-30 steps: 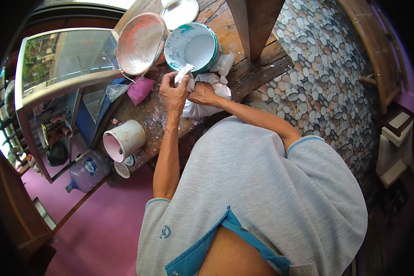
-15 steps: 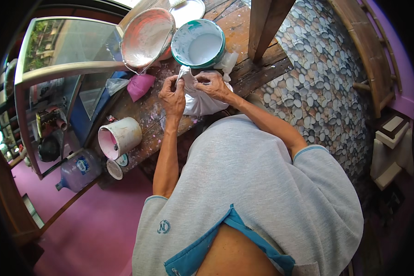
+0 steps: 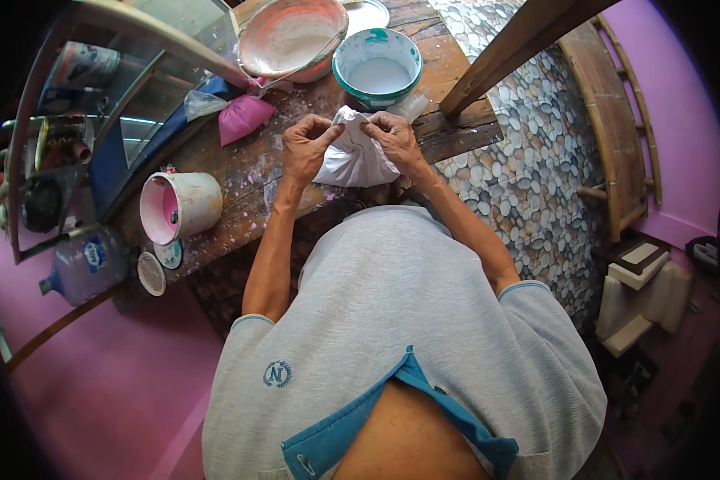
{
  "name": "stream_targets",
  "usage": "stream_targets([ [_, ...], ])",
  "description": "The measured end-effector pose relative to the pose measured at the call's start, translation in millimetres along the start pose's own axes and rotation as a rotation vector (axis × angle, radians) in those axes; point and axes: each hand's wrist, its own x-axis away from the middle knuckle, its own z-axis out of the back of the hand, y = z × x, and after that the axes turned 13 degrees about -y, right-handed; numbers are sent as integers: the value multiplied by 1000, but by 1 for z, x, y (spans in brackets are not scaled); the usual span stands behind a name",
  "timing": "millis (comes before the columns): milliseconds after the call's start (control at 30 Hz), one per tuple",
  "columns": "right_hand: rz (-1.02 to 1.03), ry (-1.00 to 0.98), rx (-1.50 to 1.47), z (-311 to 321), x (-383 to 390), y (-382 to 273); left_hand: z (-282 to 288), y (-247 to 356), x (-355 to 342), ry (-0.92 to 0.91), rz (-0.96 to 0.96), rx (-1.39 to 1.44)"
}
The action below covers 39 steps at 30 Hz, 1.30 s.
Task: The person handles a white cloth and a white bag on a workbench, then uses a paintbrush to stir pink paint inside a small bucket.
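A white plastic sack (image 3: 354, 164) sits bunched at the front edge of the paint-spattered wooden bench (image 3: 260, 204). My left hand (image 3: 308, 144) pinches the left side of its gathered top, and my right hand (image 3: 392, 140) pinches the right side, fingers closed on both. Just behind them stands a teal-rimmed bucket (image 3: 344, 76) of white liquid, beside a stained orange-and-white basin (image 3: 284, 40) with a wire handle. A pink bag (image 3: 244, 120) and a clear bag (image 3: 204, 104) lie to the left of my hands.
A white pail (image 3: 200, 208) with pink inside and lids (image 3: 152, 274) sit near the bench's left. Glazed frames (image 3: 132, 144) and a large water jug (image 3: 92, 264) are at left. A wooden post (image 3: 504, 60) rises at right, near a bamboo piece (image 3: 616, 136) and pebble-patterned flooring (image 3: 520, 192).
My hands have moved apart at the sack's top, the right one now raised level with the left and gripping the opposite side. The view has turned slightly.
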Motion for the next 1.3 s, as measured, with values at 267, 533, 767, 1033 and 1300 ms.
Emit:
stream_targets([
  [267,19,-12,105,-8,13,-46,9,27,14,78,-103,67],
  [533,73,1,125,-19,9,-99,36,56,15,-2,-206,205],
  [767,55,-25,166,-20,-13,-45,61,9,-5,-154,-82,55],
  [1033,-133,-36,116,-9,-16,-38,52,-6,0,-79,16,-58],
  [1300,29,13,297,-7,-6,-47,53,18,-15,-132,-257,-456],
])
